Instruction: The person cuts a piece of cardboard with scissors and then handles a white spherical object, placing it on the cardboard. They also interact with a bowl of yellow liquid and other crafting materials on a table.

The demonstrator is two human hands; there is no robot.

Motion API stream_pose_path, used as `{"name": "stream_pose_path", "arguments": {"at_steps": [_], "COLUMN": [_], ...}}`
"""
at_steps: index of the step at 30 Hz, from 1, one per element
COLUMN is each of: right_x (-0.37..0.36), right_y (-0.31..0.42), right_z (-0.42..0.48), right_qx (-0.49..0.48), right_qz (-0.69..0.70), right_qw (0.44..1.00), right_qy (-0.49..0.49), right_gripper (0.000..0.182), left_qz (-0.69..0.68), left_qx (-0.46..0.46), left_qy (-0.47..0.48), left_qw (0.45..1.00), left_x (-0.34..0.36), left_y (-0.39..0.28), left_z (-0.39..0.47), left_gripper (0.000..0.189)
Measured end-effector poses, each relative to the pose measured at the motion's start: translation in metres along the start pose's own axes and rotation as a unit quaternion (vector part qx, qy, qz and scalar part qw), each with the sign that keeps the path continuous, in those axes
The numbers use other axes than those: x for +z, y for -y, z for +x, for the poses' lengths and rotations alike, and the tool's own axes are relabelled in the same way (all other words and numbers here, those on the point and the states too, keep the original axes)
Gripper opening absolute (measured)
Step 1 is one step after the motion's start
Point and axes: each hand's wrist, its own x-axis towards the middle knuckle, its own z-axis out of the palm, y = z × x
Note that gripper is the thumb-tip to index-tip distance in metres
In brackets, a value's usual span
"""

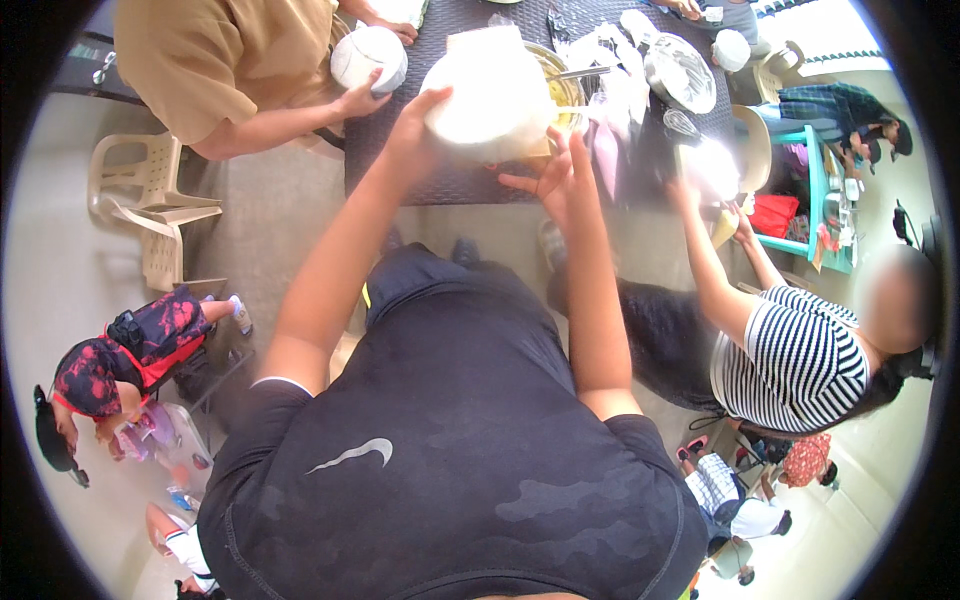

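Observation:
My left hand (424,120) grips the left edge of a white object (487,86), round below with a flatter top, held over the dark woven-pattern table (450,184). Glare washes out its surface, so its kind is unclear. Just below its right side is my right hand (559,169), fingers spread; whether it touches the object cannot be told. Behind the white object, partly hidden, stands a metal bowl (570,71) with yellow contents and a utensil handle (581,73) across its rim. To its right lies a piping bag with pink contents (606,150).
A co-worker at left holds a white round object (369,60). Another in a striped shirt (795,360) holds a glare-whitened object (709,172) at right. A smeared metal bowl (681,73) and a whisk (681,124) lie on the table. Plastic chairs (142,180) stand at left.

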Motion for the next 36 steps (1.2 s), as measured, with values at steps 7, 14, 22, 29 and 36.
{"name": "stream_pose_path", "arguments": {"at_steps": [7,14,22,29,36], "right_x": [0.002,0.016,0.004,-0.02,-0.043], "right_y": [-0.005,0.002,0.007,0.001,0.004], "right_z": [0.007,0.011,0.026,0.045,0.051], "right_qx": [0.028,0.037,0.063,0.049,0.085], "right_qz": [-0.074,-0.155,-0.202,-0.208,-0.176], "right_qw": [0.997,0.987,0.976,0.976,0.98], "right_qy": [0.024,0.0,-0.056,-0.039,-0.025], "right_gripper": [0.074,0.082,0.096,0.091,0.075], "left_qz": [0.081,0.114,0.14,0.125,0.169], "left_qx": [0.02,0.029,0.048,0.062,0.04], "left_qy": [-0.011,-0.011,-0.082,-0.077,-0.07], "left_qw": [0.996,0.993,0.986,0.987,0.982], "left_x": [-0.013,-0.004,-0.003,-0.014,-0.033], "left_y": [0.005,0.004,0.014,0.024,0.038], "left_z": [0.0,-0.005,0.006,0.022,0.041], "left_gripper": [0.052,0.053,0.053,0.051,0.067]}}
